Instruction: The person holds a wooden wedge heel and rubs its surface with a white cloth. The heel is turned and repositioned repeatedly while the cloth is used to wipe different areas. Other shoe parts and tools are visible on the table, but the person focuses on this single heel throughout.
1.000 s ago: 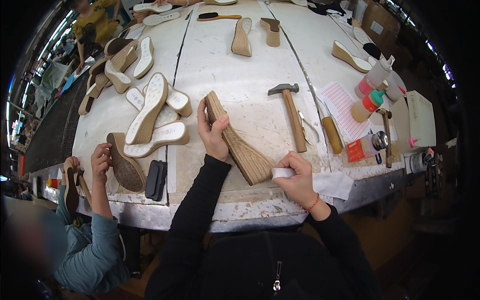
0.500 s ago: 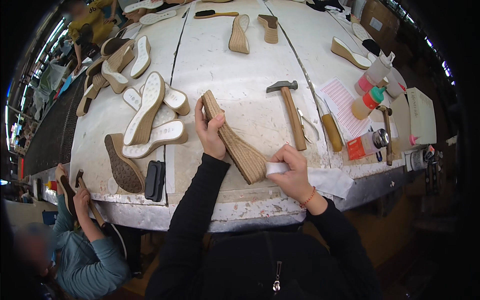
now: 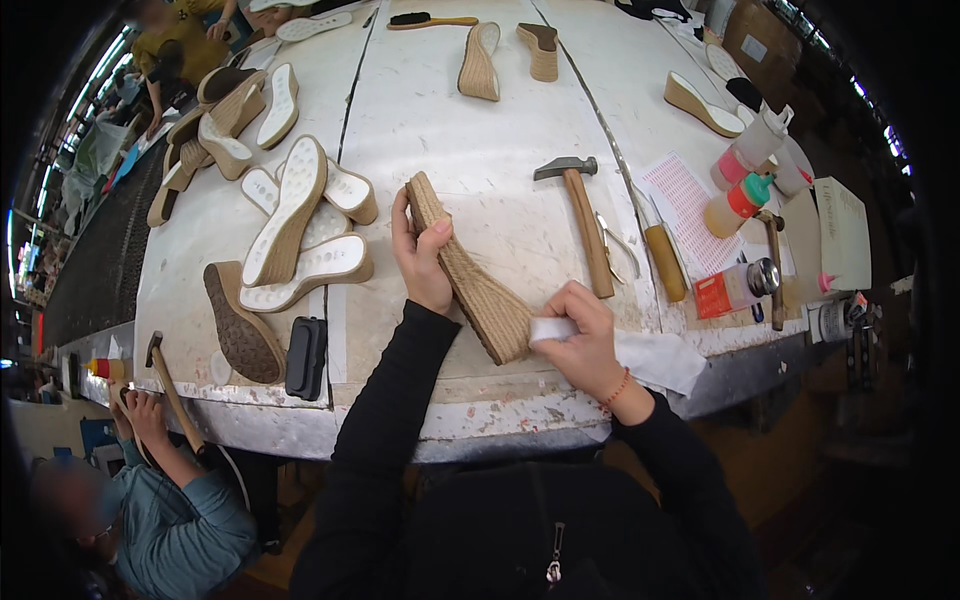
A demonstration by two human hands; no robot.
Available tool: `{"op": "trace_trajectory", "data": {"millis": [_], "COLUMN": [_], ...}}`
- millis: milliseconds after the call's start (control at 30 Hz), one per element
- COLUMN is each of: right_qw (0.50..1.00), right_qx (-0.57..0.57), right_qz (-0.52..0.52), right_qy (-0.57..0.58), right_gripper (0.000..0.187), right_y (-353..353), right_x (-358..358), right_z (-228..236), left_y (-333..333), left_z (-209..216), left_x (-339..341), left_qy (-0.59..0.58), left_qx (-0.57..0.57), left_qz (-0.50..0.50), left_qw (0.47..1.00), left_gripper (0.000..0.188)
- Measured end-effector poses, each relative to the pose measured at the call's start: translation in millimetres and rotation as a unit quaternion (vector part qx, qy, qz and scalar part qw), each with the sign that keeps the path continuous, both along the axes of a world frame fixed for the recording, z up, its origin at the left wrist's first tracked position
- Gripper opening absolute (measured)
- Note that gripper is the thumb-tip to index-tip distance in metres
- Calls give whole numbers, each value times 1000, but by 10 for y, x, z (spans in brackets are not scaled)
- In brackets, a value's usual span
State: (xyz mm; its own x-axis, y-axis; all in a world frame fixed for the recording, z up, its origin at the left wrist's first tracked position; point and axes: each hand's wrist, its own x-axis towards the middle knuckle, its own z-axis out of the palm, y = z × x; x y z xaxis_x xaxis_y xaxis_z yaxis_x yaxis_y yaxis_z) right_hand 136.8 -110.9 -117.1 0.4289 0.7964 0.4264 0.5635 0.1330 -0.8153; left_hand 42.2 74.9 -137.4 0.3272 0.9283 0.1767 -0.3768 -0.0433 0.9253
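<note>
Held on its side above the table's front is a wedge shoe sole [image 3: 468, 275] with a woven rope-like side and a dark underside. My left hand [image 3: 428, 258] grips its thin toe end, thumb on the woven side and fingers behind. At the thick heel end, my right hand [image 3: 583, 340] pinches a folded white cloth [image 3: 553, 329] against the woven surface. A second white cloth [image 3: 660, 362] lies on the table beside my right wrist.
Several wedge soles [image 3: 300, 210] are piled on the left, near a black case [image 3: 306, 358]. To the right lie a hammer [image 3: 585, 230], pliers [image 3: 618, 248], a wooden-handled tool [image 3: 664, 262] and bottles [image 3: 738, 205]. A co-worker [image 3: 175, 500] sits at the lower left.
My hands keep their grip, with the cloth still at the sole's heel end. The co-worker at the left has let go of a hammer, which now lies on the table edge.
</note>
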Motion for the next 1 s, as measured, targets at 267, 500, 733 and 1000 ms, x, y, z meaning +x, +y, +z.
{"op": "trace_trajectory", "data": {"millis": [267,500,733,1000], "right_qw": [1000,1000,999,999], "right_qx": [-4,-31,-35,-27], "right_qz": [0,0,-5,-5], "right_qy": [-11,4,13,29], "right_gripper": [17,17,16,16], "right_y": [-36,-78,-67,39], "right_x": [6,-3,14,0], "right_z": [8,-3,1,18], "left_y": [-31,34,69,102], "left_z": [46,-65,-69,-162], "left_x": [1,-7,3,25], "left_qy": [-12,11,2,-7], "left_qx": [-28,-14,-13,-38], "left_qz": [-5,-24,-12,-18], "left_qw": [1000,1000,1000,999], "left_gripper": [72,63,62,62]}}
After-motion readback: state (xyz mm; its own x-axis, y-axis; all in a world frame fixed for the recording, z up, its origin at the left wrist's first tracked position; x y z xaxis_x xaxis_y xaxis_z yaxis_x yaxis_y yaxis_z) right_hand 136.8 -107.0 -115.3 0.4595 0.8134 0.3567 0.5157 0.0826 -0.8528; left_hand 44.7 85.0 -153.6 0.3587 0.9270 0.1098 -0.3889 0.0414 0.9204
